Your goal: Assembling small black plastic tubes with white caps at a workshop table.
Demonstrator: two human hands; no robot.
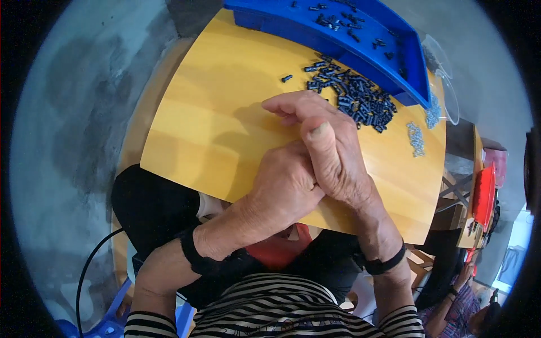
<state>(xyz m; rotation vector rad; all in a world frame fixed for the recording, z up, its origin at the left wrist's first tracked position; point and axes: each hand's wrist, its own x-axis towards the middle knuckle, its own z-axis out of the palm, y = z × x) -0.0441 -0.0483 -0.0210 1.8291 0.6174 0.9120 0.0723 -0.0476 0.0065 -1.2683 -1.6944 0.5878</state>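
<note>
Over the yellow table (197,107) my two hands meet, pressed together. My left hand (284,177) is curled into a fist against the palm side of my right hand; its fingers are mostly hidden, so anything inside them cannot be made out. My right hand (338,143) has its fingers stretched toward the left and its thumb raised apart, with nothing visible in its grip. Just beyond lies a pile of small black cylindrical parts (363,101). One loose black part (287,78) lies to the left of that pile.
A blue tray (332,42) with scattered black parts spans the table's far side. Small silvery metal pieces (416,139) lie at the right, near a clear plastic container (451,101). Farther right are a red basin (484,194) and another person (451,315).
</note>
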